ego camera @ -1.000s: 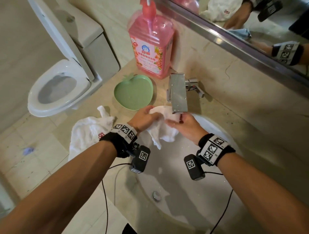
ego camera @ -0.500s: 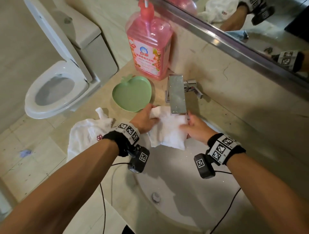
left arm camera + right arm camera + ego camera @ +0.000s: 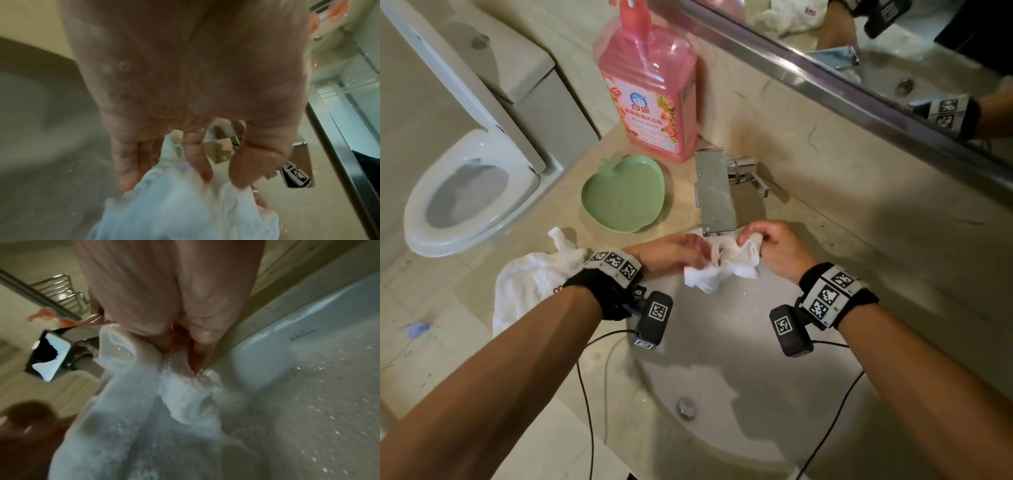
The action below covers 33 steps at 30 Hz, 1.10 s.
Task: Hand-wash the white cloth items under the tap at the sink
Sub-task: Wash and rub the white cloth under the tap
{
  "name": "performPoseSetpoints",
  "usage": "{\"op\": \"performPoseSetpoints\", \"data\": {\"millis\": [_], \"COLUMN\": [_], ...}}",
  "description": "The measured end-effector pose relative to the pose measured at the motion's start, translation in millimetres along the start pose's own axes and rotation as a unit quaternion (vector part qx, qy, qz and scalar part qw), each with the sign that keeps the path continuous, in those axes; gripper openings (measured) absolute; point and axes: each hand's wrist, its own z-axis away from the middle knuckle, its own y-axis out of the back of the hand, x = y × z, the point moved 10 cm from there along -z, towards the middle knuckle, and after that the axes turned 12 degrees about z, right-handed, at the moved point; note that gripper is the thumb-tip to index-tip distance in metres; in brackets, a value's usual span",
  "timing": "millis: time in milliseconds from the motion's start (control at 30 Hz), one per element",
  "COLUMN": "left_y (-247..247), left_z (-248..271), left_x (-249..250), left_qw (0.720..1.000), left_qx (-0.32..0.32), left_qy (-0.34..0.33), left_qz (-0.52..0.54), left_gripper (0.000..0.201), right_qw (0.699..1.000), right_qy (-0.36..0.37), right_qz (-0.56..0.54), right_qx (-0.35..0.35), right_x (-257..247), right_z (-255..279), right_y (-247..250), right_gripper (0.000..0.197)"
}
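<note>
A small wet white cloth (image 3: 726, 265) is bunched between both hands just under the spout of the square chrome tap (image 3: 714, 192), above the white sink (image 3: 756, 394). My left hand (image 3: 678, 251) grips its left side; the left wrist view shows the fingers (image 3: 197, 157) curled into the cloth (image 3: 185, 207). My right hand (image 3: 767, 240) pinches its upper right corner, and water runs over the cloth (image 3: 144, 418) in the right wrist view. A second white cloth (image 3: 530, 287) with a small red mark lies on the counter to the left, partly behind my left wrist.
A green apple-shaped dish (image 3: 625, 192) sits left of the tap, with a pink pump bottle (image 3: 650, 92) behind it against the wall. A mirror (image 3: 893, 41) runs along the back. A toilet (image 3: 469, 185) stands at the far left. The drain (image 3: 686, 406) lies low in the basin.
The cloth, spread flat between the hands half a second ago, is now scrunched together under the spout. My right hand has moved up and inward.
</note>
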Motion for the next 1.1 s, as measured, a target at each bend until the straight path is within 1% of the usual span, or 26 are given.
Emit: {"op": "performPoseSetpoints", "data": {"millis": [33, 67, 100, 133, 233, 267, 300, 367, 400, 433, 500, 567, 633, 667, 700, 733, 767, 800, 833, 867, 933, 967, 1000, 1033, 1067, 1100], "left_y": [-1.6, -0.7, 2.3, 6.4, 15.6, 15.1, 11.8, 2.9, 3.5, 7.6, 16.7, 21.6, 26.2, 29.5, 30.9, 30.9, 28.3, 24.7, 20.0, 15.2, 6.7, 4.5, 5.3, 8.2, 10.4, 9.3], "left_z": [0.4, 0.7, 0.9, 0.4, -3.0, -4.5, -6.8, -9.7, -10.8, -11.1, -10.8, -8.1, 0.0, 3.0, 4.7, 5.3, 6.2, 6.8, 8.0, 8.7, 8.1, 7.0, 4.0, -0.6, -4.2, -9.5], "left_x": [-2.4, -3.5, -4.1, -6.4, -14.0, -13.2, -11.9, -14.0, -15.7, -16.5, -14.5, -5.2, 6.0, 9.8, 13.4, 16.5, 19.4, 22.0, 25.4, 28.9, 32.8, 33.0, 30.4, 26.0, 20.9, 17.4], "left_qw": [1.0, 0.999, 0.999, 0.999, 0.995, 0.993, 0.986, 0.965, 0.959, 0.955, 0.947, 0.942, 0.926, 0.914, 0.901, 0.89, 0.881, 0.873, 0.865, 0.857, 0.843, 0.839, 0.842, 0.857, 0.887, 0.918], "left_qx": [0.001, 0.012, 0.027, 0.039, 0.046, 0.042, 0.034, 0.022, 0.033, 0.055, 0.097, 0.117, 0.148, 0.166, 0.177, 0.18, 0.175, 0.166, 0.161, 0.158, 0.154, 0.154, 0.151, 0.147, 0.14, 0.129], "left_qy": [0.014, 0.019, 0.02, 0.02, 0.024, 0.014, 0.003, 0.001, 0.006, 0.009, -0.01, -0.062, -0.102, -0.112, -0.119, -0.128, -0.137, -0.145, -0.156, -0.167, -0.174, -0.166, -0.142, -0.108, -0.075, -0.052], "left_qz": [0.027, 0.03, 0.01, -0.021, -0.083, -0.113, -0.163, -0.26, -0.282, -0.291, -0.307, -0.309, -0.332, -0.354, -0.377, -0.4, -0.418, -0.436, -0.449, -0.461, -0.484, -0.495, -0.498, -0.482, -0.434, -0.372], "left_gripper": [0.036, 0.034, 0.037, 0.046, 0.089, 0.097, 0.095, 0.071, 0.062, 0.057, 0.057, 0.062, 0.076, 0.079, 0.077, 0.07, 0.064, 0.06, 0.059, 0.061, 0.067, 0.071, 0.076, 0.083, 0.086, 0.085], "right_qw": [1.0, 0.999, 0.998, 0.997, 0.996, 0.996, 0.996, 0.995, 0.995, 0.995, 0.992, 0.987, 0.987, 0.989, 0.992, 0.994, 0.995, 0.995, 0.994, 0.989, 0.971, 0.963, 0.956, 0.949, 0.939, 0.929], "right_qy": [0.018, 0.032, 0.041, 0.049, 0.061, 0.061, 0.065, 0.079, 0.083, 0.086, 0.093, 0.094, 0.069, 0.045, 0.019, -0.004, -0.018, -0.027, -0.03, -0.029, -0.022, -0.014, 0.001, 0.022, 0.049, 0.079], "right_qz": [0.017, 0.03, 0.039, 0.048, 0.047, 0.04, 0.035, 0.027, 0.03, 0.037, 0.069, 0.117, 0.121, 0.098, 0.061, 0.021, -0.005, -0.004, 0.03, 0.084, 0.195, 0.234, 0.266, 0.299, 0.333, 0.36], "right_qx": [-0.002, -0.011, -0.022, -0.032, -0.049, -0.053, -0.055, -0.055, -0.051, -0.045, -0.041, -0.055, -0.085, -0.099, -0.106, -0.106, -0.098, -0.095, -0.101, -0.115, -0.137, -0.136, -0.122, -0.097, -0.068, -0.045], "right_x": [-8.3, -15.7, -21.8, -27.3, -36.5, -38.2, -40.2, -44.5, -46.0, -47.1, -48.6, -46.8, -36.3, -30.2, -23.8, -18.1, -13.7, -10.8, -9.4, -8.6, -8.6, -10.9, -15.7, -22.6, -31.2, -39.6], "right_z": [0.3, 0.7, 1.0, 1.4, 1.0, 1.3, 1.7, 2.1, 2.0, 1.5, 1.0, 1.1, 0.8, 1.0, 0.8, -0.2, -1.0, -2.2, -3.5, -4.6, -6.6, -8.0, -9.4, -10.3, -9.9, -8.5], "right_y": [-0.1, -2.5, -6.0, -10.3, -23.2, -27.3, -30.9, -37.1, -37.9, -37.2, -35.5, -35.3, -38.2, -39.3, -40.0, -40.2, -39.8, -41.0, -45.0, -51.6, -62.8, -64.6, -62.8, -58.3, -52.8, -48.3], "right_gripper": [0.052, 0.051, 0.049, 0.049, 0.052, 0.053, 0.054, 0.056, 0.056, 0.056, 0.058, 0.058, 0.047, 0.038, 0.033, 0.035, 0.046, 0.059, 0.066, 0.064, 0.043, 0.035, 0.028, 0.023, 0.022, 0.023]}}
